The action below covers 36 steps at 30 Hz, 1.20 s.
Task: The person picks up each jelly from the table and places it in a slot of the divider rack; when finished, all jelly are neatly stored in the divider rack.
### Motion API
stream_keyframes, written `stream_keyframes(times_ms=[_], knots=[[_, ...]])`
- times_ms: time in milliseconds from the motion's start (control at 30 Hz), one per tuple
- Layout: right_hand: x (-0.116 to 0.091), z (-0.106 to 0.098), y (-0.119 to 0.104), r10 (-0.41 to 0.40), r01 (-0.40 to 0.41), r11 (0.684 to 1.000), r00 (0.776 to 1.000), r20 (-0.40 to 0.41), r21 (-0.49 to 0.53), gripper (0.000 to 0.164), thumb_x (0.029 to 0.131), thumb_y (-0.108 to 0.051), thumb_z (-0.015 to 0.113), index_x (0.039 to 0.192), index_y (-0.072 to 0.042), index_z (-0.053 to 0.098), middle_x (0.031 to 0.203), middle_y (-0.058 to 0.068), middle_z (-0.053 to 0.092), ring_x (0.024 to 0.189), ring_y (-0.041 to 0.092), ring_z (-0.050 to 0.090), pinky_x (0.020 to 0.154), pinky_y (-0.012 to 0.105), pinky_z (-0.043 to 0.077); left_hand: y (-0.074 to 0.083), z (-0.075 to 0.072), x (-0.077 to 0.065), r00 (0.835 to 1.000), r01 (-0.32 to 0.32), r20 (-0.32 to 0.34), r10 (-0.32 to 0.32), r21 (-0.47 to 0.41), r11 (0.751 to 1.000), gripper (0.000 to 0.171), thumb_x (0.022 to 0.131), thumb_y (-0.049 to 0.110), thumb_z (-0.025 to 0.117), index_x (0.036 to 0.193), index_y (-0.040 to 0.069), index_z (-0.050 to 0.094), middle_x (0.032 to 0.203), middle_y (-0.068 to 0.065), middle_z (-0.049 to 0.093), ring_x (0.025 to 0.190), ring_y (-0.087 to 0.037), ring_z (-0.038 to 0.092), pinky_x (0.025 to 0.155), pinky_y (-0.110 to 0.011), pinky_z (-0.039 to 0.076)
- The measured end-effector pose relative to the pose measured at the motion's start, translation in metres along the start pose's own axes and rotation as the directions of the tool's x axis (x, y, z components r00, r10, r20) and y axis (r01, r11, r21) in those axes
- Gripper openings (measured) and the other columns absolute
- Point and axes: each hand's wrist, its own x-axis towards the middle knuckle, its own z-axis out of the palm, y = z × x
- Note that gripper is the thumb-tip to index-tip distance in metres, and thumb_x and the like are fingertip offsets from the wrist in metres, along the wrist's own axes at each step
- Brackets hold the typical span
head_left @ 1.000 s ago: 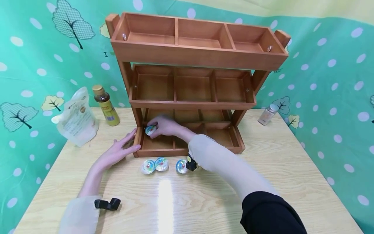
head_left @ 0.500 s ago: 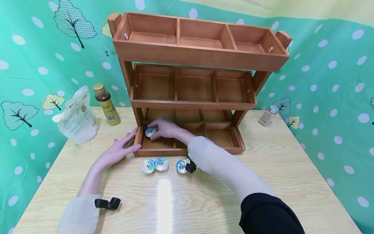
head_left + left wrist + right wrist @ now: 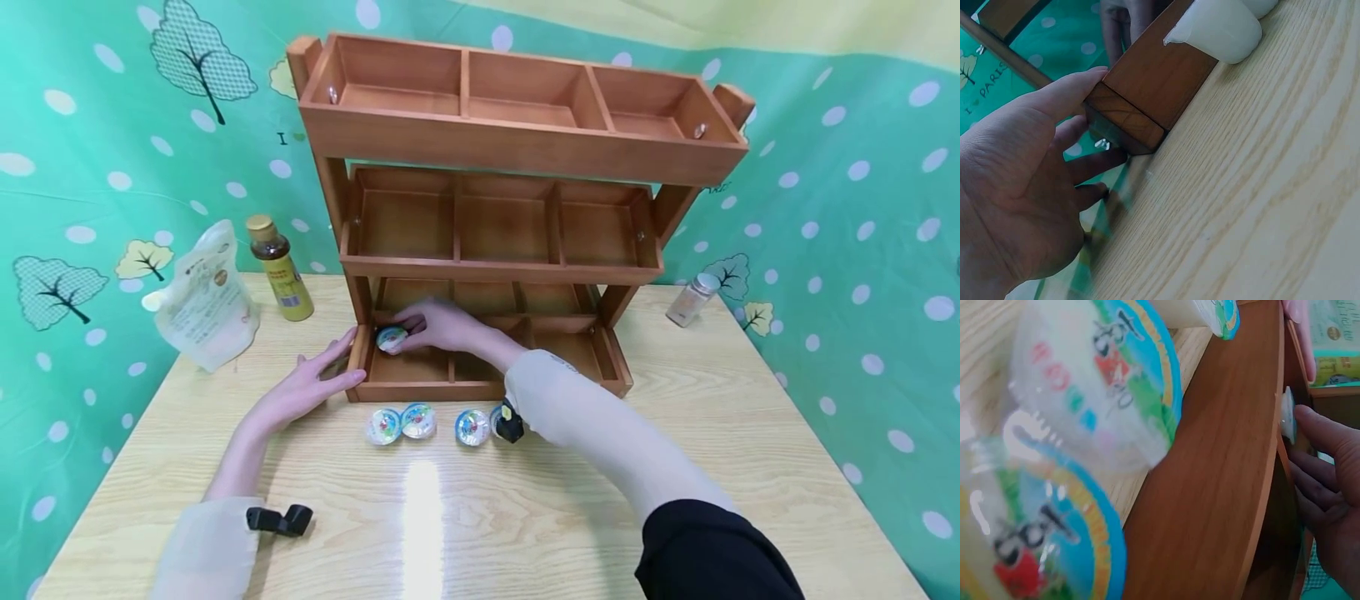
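My right hand [image 3: 442, 325] reaches into the bottom tier's left compartment and holds a small jelly cup [image 3: 391, 339] with a blue-rimmed printed lid. In the right wrist view my thumb lies at the rim of that cup [image 3: 1288, 415]. My left hand [image 3: 300, 387] rests against the left end of the wooden three-tier rack [image 3: 480, 392], fingers spread, thumb at its front corner; the left wrist view shows the thumb on the end edge [image 3: 1125, 112]. Before the rack stand several more jelly cups [image 3: 418, 421], one partly hidden by the black wrist camera [image 3: 509, 422].
A white plastic pouch [image 3: 210, 300] and a dark bottle with a yellow label [image 3: 281, 271] stand left of the rack. A small clear jar with a silver cap [image 3: 692, 300] stands to its right. Two upper tiers [image 3: 495, 225] overhang the bottom one.
The head view has shifted slightly, and the right forearm has moved a little to the right, uncovering more of the cups in front. The cup in the compartment and the left hand keep their places.
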Motion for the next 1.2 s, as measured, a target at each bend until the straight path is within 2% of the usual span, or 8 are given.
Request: stream_keyframes(times_ms=[167,267,467,667,833,1000,1067,1200], knots=[[-0.012,-0.009,0.002,-0.002,0.000,1.000,0.995,-0.095,-0.026,0.040,0.099,-0.020,0.070,0.136,-0.006,0.067,0.128,0.009,0.073,0.119,0.021,0.070,0.103,0.032,0.058,0.000,0.000,0.000,1.000,-0.008,-0.004,0.008,0.005,1.000,0.083,0.101,0.050,0.060,0.166,0.035,0.011,0.174,-0.017,0.011,0.160,-0.048,0.006,0.120,-0.076,-0.016],[-0.023,-0.015,0.005,-0.015,0.016,1.000,0.987,-0.159,0.005,0.035,0.100,-0.020,0.068,0.133,-0.007,0.069,0.122,0.008,0.075,0.114,0.021,0.071,0.101,0.033,0.057,0.002,0.000,0.000,1.000,0.001,-0.002,-0.001,0.003,1.000,0.084,0.101,0.051,0.060,0.166,0.034,0.011,0.173,-0.018,0.010,0.159,-0.049,0.005,0.120,-0.076,-0.016],[-0.052,-0.027,0.014,-0.034,0.066,0.993,0.957,-0.289,0.102,0.030,0.101,-0.024,0.068,0.128,-0.013,0.073,0.115,0.004,0.077,0.104,0.016,0.071,0.093,0.031,0.059,0.003,0.000,0.000,1.000,-0.001,-0.001,0.001,-0.006,1.000,0.084,0.101,0.049,0.061,0.167,0.033,0.011,0.173,-0.018,0.010,0.159,-0.049,0.004,0.120,-0.075,-0.017],[-0.086,-0.033,0.023,-0.011,0.090,0.978,0.921,-0.390,0.186,0.024,0.099,-0.021,0.070,0.121,-0.011,0.075,0.107,0.007,0.078,0.094,0.017,0.073,0.083,0.029,0.061,0.004,0.001,-0.001,1.000,-0.003,0.005,0.004,-0.010,1.000,0.084,0.101,0.046,0.062,0.166,0.034,0.010,0.174,-0.017,0.010,0.159,-0.049,0.002,0.119,-0.076,-0.018],[-0.116,-0.034,0.033,0.004,0.098,0.971,0.906,-0.423,0.220,0.018,0.099,-0.018,0.071,0.114,-0.009,0.076,0.102,0.010,0.078,0.091,0.019,0.074,0.080,0.026,0.062,0.003,0.001,-0.001,1.000,0.001,0.006,-0.001,-0.018,1.000,0.084,0.101,0.046,0.062,0.166,0.036,0.010,0.174,-0.018,0.009,0.160,-0.049,0.001,0.119,-0.076,-0.017],[-0.146,-0.035,0.043,0.030,0.083,0.968,0.901,-0.433,0.239,0.013,0.098,-0.018,0.071,0.108,-0.010,0.076,0.101,0.017,0.077,0.092,0.030,0.074,0.076,0.023,0.060,0.001,0.001,-0.001,1.000,0.005,0.003,-0.005,-0.014,1.000,0.084,0.101,0.048,0.062,0.166,0.037,0.010,0.174,-0.018,0.008,0.160,-0.049,0.000,0.119,-0.076,-0.019],[-0.157,-0.036,0.047,0.038,0.071,0.970,0.900,-0.434,0.232,0.012,0.097,-0.019,0.072,0.106,-0.011,0.076,0.100,0.016,0.077,0.093,0.036,0.073,0.075,0.022,0.059,0.001,0.001,0.000,1.000,0.001,0.003,-0.001,-0.008,1.000,0.084,0.101,0.048,0.061,0.166,0.037,0.010,0.174,-0.017,0.009,0.160,-0.048,0.000,0.119,-0.076,-0.019],[-0.176,-0.039,0.052,0.038,0.049,0.981,0.898,-0.438,0.186,0.012,0.097,-0.019,0.073,0.106,-0.011,0.076,0.099,0.009,0.078,0.091,0.032,0.072,0.074,0.021,0.058,0.000,0.002,0.000,1.000,-0.003,-0.005,0.003,0.000,1.000,0.083,0.101,0.050,0.060,0.166,0.036,0.011,0.174,-0.016,0.010,0.160,-0.047,0.003,0.121,-0.075,-0.016]])
